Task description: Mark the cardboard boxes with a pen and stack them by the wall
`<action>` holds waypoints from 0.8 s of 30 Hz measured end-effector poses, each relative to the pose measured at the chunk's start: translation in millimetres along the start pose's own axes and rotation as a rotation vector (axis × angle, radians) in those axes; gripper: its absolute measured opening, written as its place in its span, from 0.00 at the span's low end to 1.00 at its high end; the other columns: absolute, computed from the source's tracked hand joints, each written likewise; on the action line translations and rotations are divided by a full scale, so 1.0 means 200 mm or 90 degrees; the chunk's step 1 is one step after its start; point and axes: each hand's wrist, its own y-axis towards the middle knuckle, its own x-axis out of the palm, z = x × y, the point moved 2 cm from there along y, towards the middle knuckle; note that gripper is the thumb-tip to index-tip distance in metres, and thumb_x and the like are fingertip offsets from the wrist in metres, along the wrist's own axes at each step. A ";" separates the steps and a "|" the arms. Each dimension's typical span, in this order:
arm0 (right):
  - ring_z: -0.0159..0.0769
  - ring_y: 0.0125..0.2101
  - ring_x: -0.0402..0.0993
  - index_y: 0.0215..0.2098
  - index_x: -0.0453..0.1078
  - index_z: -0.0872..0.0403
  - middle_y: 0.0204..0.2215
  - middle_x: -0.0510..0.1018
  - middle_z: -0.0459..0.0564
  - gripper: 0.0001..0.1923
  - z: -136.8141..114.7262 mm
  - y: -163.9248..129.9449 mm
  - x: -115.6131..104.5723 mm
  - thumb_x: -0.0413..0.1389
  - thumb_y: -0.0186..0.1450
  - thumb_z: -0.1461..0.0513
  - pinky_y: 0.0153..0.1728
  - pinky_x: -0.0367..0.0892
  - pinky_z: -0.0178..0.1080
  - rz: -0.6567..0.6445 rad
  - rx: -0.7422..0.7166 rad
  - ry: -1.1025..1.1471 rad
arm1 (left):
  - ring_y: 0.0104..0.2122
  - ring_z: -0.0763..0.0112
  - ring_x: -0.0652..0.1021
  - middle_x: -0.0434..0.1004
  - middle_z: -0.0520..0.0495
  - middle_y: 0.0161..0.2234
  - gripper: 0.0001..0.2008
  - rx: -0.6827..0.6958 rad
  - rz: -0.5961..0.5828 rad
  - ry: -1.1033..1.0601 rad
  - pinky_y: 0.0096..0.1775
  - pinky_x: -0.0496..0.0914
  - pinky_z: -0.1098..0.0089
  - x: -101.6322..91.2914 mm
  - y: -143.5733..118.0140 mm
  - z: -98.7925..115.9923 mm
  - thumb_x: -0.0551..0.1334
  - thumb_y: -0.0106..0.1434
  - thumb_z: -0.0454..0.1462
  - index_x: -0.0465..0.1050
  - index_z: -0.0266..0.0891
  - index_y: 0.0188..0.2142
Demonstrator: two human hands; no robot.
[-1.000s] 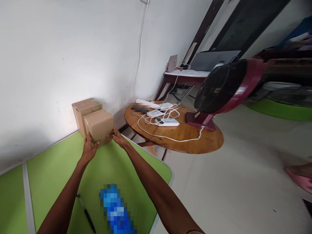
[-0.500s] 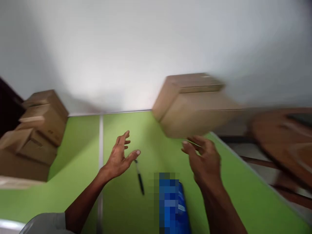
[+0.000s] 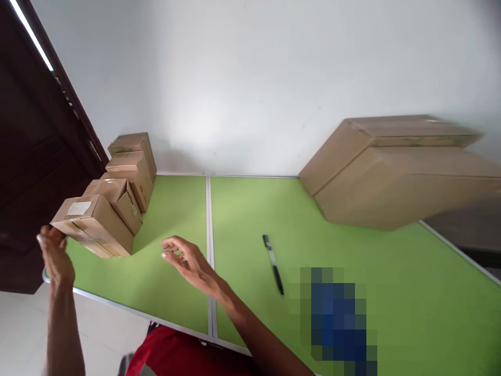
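- Nearest the camera, at six o'clock, a pixelated blue object (image 3: 338, 318) lay on the green table (image 3: 176, 292).
- Just beyond it, a black pen (image 3: 273, 263) lay flat on the table, well apart from both hands.
- The right hand (image 3: 188, 259) hovered above the table at about eight o'clock, fingers loosely spread and gripping nothing, reaching toward the labelled box (image 3: 93, 225).
- The left hand (image 3: 57, 258) was over at nine o'clock, open, its fingertips at the near corner of that same box by the table's edge; whether they touched it I could not tell.
- Behind the labelled box, more small cardboard boxes (image 3: 131, 162) ran back to the wall beside a dark door (image 3: 35, 146).
- Far off at two o'clock, two large boxes (image 3: 395, 172) stood against the white wall (image 3: 250, 78), blurred.
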 end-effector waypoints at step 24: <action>0.56 0.61 0.80 0.63 0.77 0.48 0.59 0.85 0.54 0.44 -0.04 -0.24 -0.36 0.75 0.59 0.34 0.65 0.74 0.55 0.107 -0.012 0.234 | 0.33 0.57 0.81 0.84 0.46 0.32 0.20 0.132 -0.412 -0.030 0.36 0.77 0.59 0.62 -0.54 0.41 0.69 0.70 0.59 0.87 0.48 0.37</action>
